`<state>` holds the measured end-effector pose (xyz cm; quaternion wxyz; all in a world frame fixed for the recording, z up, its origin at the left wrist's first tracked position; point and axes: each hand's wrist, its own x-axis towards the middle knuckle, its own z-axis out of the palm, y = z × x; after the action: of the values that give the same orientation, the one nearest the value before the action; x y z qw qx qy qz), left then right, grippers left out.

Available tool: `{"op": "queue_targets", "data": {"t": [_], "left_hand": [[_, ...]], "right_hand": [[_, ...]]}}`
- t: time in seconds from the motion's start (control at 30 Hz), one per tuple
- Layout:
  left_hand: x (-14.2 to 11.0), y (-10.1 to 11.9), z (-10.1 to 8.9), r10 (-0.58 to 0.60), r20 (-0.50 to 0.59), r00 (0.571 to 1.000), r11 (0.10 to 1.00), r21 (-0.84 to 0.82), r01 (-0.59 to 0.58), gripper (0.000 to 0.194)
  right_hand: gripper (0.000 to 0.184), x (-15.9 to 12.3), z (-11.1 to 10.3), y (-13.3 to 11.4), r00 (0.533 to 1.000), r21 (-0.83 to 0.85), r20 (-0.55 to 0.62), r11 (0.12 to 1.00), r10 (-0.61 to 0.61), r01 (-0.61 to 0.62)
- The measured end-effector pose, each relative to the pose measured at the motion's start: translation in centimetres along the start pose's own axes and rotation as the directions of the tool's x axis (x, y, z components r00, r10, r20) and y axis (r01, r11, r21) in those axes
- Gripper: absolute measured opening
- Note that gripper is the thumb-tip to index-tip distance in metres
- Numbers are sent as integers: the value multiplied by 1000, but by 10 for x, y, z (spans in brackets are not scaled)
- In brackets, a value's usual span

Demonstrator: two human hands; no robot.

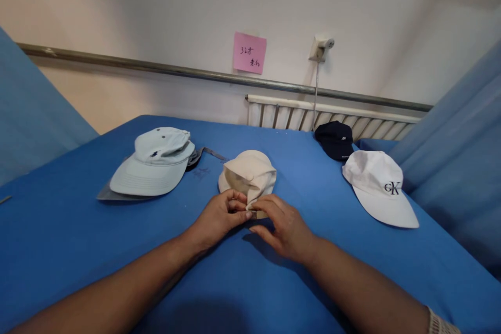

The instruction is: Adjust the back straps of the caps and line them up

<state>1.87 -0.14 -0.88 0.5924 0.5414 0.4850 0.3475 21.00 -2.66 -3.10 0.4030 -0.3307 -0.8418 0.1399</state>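
Note:
A cream baseball cap (250, 167) lies in the middle of the blue-covered table, its near edge towards me. My left hand (229, 211) pinches the cap's near edge, by the strap at the opening, between thumb and fingers. On the other side of the same strap, my right hand (284, 224) has its fingertips on the fabric, with the thumb apart below. A small brownish patch of the strap shows between the two hands. The cap's crown is partly folded inward.
Stacked caps with a pale blue cap (158, 159) on top lie to the left. At the right are a white cap (373, 182) and a navy cap (334, 138). Behind the blue table (97, 250) run a metal rail (172, 69) and a radiator (289, 115). Curtains (462, 130) hang at both sides.

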Motion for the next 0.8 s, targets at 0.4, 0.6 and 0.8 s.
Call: {"op": "queue_targets", "data": {"t": [0.4,0.6,0.8], "left_hand": [[2,12,-20,11,35,999,1000,2,-11,45],[3,6,-10,21,43,999,995,95,-25,42],[3,4,-8,34,39,999,996,84,-37,41]], "right_hand": [[37,6,6,12,535,855,445,-163,718,-492],[26,8,14,13,517,908,409,-280,752,-312],[21,7,10,15,582,922,386,-274,716,-273]]}}
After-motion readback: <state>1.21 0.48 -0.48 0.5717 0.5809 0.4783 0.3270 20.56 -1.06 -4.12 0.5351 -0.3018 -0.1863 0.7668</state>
